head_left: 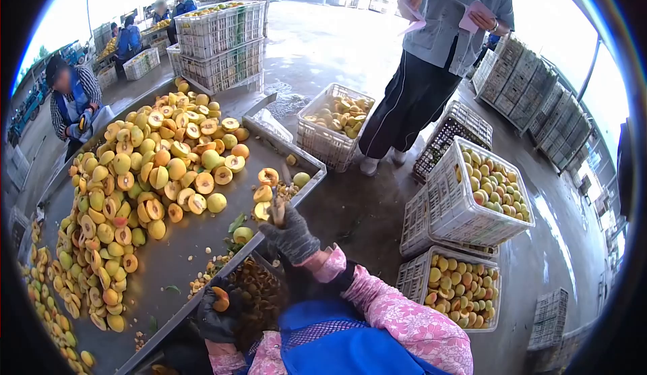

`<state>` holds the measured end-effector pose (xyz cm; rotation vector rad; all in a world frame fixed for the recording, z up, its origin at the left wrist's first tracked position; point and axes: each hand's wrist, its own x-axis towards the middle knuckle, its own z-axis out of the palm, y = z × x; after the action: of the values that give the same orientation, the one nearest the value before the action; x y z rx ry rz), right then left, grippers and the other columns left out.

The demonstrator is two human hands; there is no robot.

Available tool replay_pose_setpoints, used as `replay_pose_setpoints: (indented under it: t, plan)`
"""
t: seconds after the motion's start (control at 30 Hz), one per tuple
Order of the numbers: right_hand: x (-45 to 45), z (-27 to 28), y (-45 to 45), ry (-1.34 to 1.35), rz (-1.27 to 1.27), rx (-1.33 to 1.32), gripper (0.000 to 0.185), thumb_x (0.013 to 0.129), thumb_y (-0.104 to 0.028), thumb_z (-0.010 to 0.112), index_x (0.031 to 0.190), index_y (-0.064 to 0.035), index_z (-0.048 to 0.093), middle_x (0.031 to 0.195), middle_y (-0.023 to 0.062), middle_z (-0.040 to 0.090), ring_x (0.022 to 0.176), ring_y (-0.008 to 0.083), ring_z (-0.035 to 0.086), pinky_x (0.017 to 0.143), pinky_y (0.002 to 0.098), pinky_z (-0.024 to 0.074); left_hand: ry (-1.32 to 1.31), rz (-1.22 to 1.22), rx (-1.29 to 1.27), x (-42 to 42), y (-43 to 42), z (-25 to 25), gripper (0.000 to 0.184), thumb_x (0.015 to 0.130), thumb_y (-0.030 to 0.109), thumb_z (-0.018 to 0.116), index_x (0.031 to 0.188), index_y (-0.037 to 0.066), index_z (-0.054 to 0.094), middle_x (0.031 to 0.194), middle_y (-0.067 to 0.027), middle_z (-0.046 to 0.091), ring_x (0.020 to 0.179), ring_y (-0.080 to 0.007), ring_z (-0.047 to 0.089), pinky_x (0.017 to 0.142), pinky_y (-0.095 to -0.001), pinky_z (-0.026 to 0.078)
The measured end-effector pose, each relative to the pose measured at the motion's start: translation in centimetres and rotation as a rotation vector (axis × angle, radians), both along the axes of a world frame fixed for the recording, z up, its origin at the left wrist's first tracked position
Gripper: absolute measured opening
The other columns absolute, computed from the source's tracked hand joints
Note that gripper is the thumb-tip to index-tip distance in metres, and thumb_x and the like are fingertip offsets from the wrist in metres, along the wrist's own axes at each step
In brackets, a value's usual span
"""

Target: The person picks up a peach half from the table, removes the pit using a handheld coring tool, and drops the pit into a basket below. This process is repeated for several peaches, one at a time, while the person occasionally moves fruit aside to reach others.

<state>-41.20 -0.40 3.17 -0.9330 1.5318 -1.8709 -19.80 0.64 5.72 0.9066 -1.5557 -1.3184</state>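
Note:
My left hand (217,314), in a dark glove, holds a halved orange-yellow fruit (220,299) near the table's front edge. My right hand (290,235), in a grey glove, is closed around a thin light-brown tool (278,210) over the table's right edge. Beside the tool lie cut fruit pieces (263,193) and small pits. A large heap of halved fruit (158,172) covers much of the metal table (195,230). Below, between my hands, is a container of dark pits or scraps (256,287), partly blurred.
A person in a grey shirt (448,24) stands ahead holding papers. Fruit crates (330,122) stand beyond the table, with stacked crates (472,193) to the right. A co-worker in a checked shirt (74,102) works across the table at the left.

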Motion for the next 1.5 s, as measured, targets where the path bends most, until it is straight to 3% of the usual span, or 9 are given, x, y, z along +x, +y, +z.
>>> replay_pose_setpoints:
  t: [0.07,0.13,0.4,0.53,0.77,1.03,1.13,1.27,1.5]
  plan:
    - [-6.2,3.2,0.6,0.163,-0.361,-0.281,0.046,0.069,-0.011,0.070,0.106,-0.0027,0.044,0.085,0.0022,0.052,0.073,0.0119,0.050,0.067,0.0258,0.0442,0.172,0.062,0.211,0.7,-0.4,-1.1,0.025,0.085,0.010,0.045,0.104,-0.002,0.054,0.102,-0.0110,0.058,0.094,-0.0186,0.054,0.082,-0.0331,0.045]
    - [-12.5,6.4,2.3,0.183,-0.601,-0.308,0.038,0.067,0.002,0.068,0.094,-0.0081,0.043,0.070,0.0004,0.050,0.048,0.0088,0.048,0.039,0.0206,0.0422,1.016,-0.041,1.181,4.3,-4.3,-8.4,0.030,0.087,0.014,0.041,0.113,0.002,0.050,0.110,-0.0114,0.056,0.102,-0.0228,0.053,0.085,-0.0423,0.046]
    - [-28.8,14.7,6.3,0.625,-1.112,-0.225,0.058,0.060,-0.012,0.078,0.105,-0.0062,0.041,0.081,0.0062,0.053,0.050,0.0152,0.054,0.035,0.0258,0.0468,0.975,0.117,1.146,3.9,-1.9,-7.9,0.028,0.086,0.014,0.040,0.111,0.006,0.052,0.106,-0.0103,0.058,0.100,-0.0227,0.054,0.083,-0.0424,0.047]
    - [-28.4,18.9,5.5,0.831,-1.242,-0.007,0.067,0.054,-0.034,0.077,0.107,-0.0016,0.049,0.089,0.0138,0.060,0.077,0.0336,0.059,0.070,0.0393,0.0465,1.029,0.115,1.251,3.6,-1.5,-8.7,0.029,0.086,0.013,0.041,0.111,0.006,0.052,0.105,-0.0110,0.059,0.100,-0.0241,0.054,0.083,-0.0424,0.047]
    - [-29.6,19.8,3.8,0.760,-1.070,0.064,0.029,0.067,-0.028,0.066,0.084,-0.0052,0.060,0.075,0.0145,0.061,0.073,0.0305,0.060,0.066,0.0377,0.0464,1.010,0.194,1.276,4.3,-1.1,-10.2,0.029,0.086,0.014,0.042,0.110,0.001,0.052,0.105,-0.0112,0.059,0.100,-0.0250,0.054,0.087,-0.0403,0.045]
    - [-24.5,15.2,6.3,0.414,-0.785,-0.392,0.013,0.071,-0.004,0.062,0.081,-0.0024,0.055,0.065,0.0040,0.056,0.045,0.0111,0.053,0.038,0.0228,0.0424,1.084,0.040,1.074,5.7,-4.0,-8.9,0.032,0.089,0.014,0.037,0.116,-0.001,0.046,0.118,-0.0146,0.050,0.106,-0.0233,0.051,0.087,-0.0378,0.046]
    - [-21.6,11.6,6.4,0.336,-0.645,-0.411,0.015,0.072,-0.004,0.062,0.085,-0.0028,0.055,0.063,0.0033,0.055,0.045,0.0111,0.052,0.039,0.0223,0.0427,0.826,0.084,0.725,5.8,-5.2,-8.5,0.032,0.089,0.019,0.038,0.111,0.001,0.052,0.108,-0.0134,0.057,0.098,-0.0250,0.056,0.083,-0.0410,0.047]
    - [-15.0,7.7,5.7,0.226,-0.473,-0.042,0.016,0.076,-0.010,0.065,0.087,-0.0026,0.055,0.064,0.0005,0.054,0.049,0.0074,0.050,0.043,0.0216,0.0416,0.992,0.064,0.929,6.9,-7.8,-6.6,0.033,0.089,0.020,0.038,0.113,0.001,0.050,0.109,-0.0129,0.057,0.100,-0.0250,0.055,0.086,-0.0397,0.045]
    - [-6.2,0.2,1.7,0.682,-0.094,-0.088,0.019,0.073,-0.008,0.065,0.088,-0.0034,0.056,0.071,0.0060,0.057,0.063,0.0149,0.054,0.059,0.0289,0.0448,0.723,0.090,0.701,7.5,-13.4,-7.6,0.029,0.086,0.018,0.043,0.109,0.003,0.053,0.105,-0.0127,0.058,0.094,-0.0262,0.056,0.082,-0.0404,0.046]
